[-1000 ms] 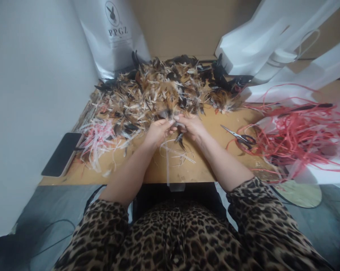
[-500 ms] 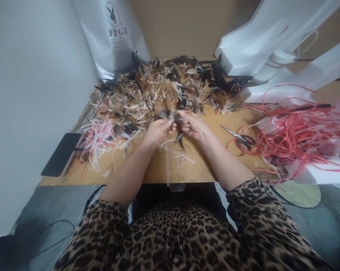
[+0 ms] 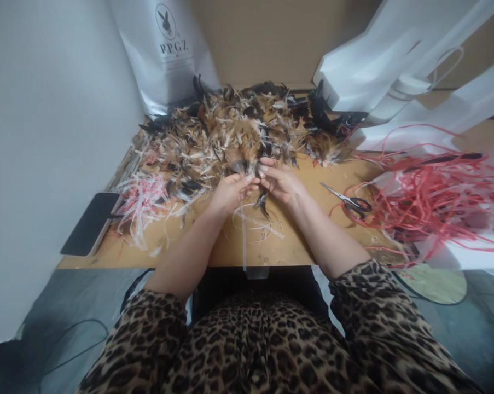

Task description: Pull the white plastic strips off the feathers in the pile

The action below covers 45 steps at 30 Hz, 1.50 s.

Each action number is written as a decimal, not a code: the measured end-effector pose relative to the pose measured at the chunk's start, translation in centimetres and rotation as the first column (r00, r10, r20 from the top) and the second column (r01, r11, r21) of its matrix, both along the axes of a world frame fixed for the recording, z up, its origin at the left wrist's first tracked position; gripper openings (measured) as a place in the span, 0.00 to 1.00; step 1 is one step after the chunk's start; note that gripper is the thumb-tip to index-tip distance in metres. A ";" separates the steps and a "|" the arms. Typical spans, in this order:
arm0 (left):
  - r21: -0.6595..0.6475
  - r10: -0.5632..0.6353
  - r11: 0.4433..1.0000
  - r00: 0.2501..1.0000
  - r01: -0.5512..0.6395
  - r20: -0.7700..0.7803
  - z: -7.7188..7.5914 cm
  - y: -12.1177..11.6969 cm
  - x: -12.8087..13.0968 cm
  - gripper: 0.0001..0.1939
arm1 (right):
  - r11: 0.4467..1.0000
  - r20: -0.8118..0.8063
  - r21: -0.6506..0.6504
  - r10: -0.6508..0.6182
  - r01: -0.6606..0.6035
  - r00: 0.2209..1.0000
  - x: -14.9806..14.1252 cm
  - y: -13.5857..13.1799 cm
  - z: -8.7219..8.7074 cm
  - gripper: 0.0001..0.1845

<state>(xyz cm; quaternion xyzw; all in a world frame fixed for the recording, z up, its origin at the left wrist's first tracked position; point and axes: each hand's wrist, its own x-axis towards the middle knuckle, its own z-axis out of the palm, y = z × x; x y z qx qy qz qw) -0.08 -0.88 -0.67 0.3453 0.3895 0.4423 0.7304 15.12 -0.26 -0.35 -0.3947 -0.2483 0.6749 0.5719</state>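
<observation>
A big heap of brown, black and white feathers covers the back of a wooden table. My left hand and my right hand meet at the heap's near edge, fingers pinched together on a small bunch of feathers whose dark tips hang below my fingers. A loose clear plastic strip lies looped on the table just under both hands.
Scissors lie right of my right hand. Red plastic string is tangled at the right over white bags. Pink and white strips and a dark phone lie at the left. A white printed bag stands behind.
Both hands stay at the heap's edge; my right fingers have shifted slightly toward the left hand, closing the pinch on the bunch.
</observation>
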 end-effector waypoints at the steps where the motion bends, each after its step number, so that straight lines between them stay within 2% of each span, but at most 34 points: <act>1: 0.003 -0.002 1.000 1.000 0.002 0.002 -0.1 0.0 0.0 0.04 | 1.000 0.034 0.024 0.001 -0.002 0.999 -0.1 -0.1 -0.1 0.22; 5: 0.015 -0.002 1.000 1.000 0.002 -0.008 -0.2 0.0 0.1 0.06 | 0.989 0.187 0.148 -0.015 -0.014 0.982 -0.5 -0.3 -0.5 0.24; 7: 0.015 -0.002 1.000 1.000 0.002 -0.016 -0.2 0.0 0.2 0.07 | 0.990 0.214 0.141 -0.005 -0.026 0.977 -0.5 -0.2 -0.7 0.25; 10: 0.020 -0.018 1.000 1.000 0.019 -0.023 -0.1 0.0 0.1 0.08 | 0.990 0.195 0.054 0.118 -0.130 0.974 -0.2 -0.2 -0.6 0.22; 13: 0.035 -0.022 0.999 1.000 0.023 -0.014 -0.2 0.0 0.0 0.08 | 0.954 0.151 0.010 0.296 -0.301 0.943 0.2 -0.3 -0.2 0.19; 15: 0.043 -0.007 0.999 1.000 0.007 -0.015 -0.3 0.1 -0.1 0.08 | 0.941 0.146 0.007 0.335 -0.339 0.931 0.3 -0.4 -0.1 0.19; 22: 0.052 -0.006 0.999 0.998 0.009 -0.060 -0.4 0.1 0.0 0.08 | 0.986 0.123 0.055 0.153 -0.160 0.981 0.2 -0.3 0.1 0.21; 29: 0.020 -0.017 1.000 0.998 0.018 -0.062 -0.3 -0.1 0.1 0.05 | 0.991 0.190 0.134 -0.007 -0.019 0.982 -0.6 -0.5 0.4 0.23; 34: -0.001 -0.032 0.999 0.999 0.032 -0.039 -0.2 -0.2 0.1 0.04 | 0.973 0.291 0.222 -0.129 0.064 0.948 -1.0 -0.5 0.0 0.23; 41: -0.024 -0.031 0.999 0.999 0.030 -0.031 0.1 -0.2 0.1 0.05 | 0.933 0.408 0.354 -0.221 0.070 0.886 -0.9 -0.5 -0.2 0.15; 45: -0.021 -0.041 0.999 0.999 0.041 -0.033 0.0 -0.1 0.1 0.06 | 0.907 0.484 0.415 -0.291 0.077 0.825 -0.9 -0.5 -0.4 0.10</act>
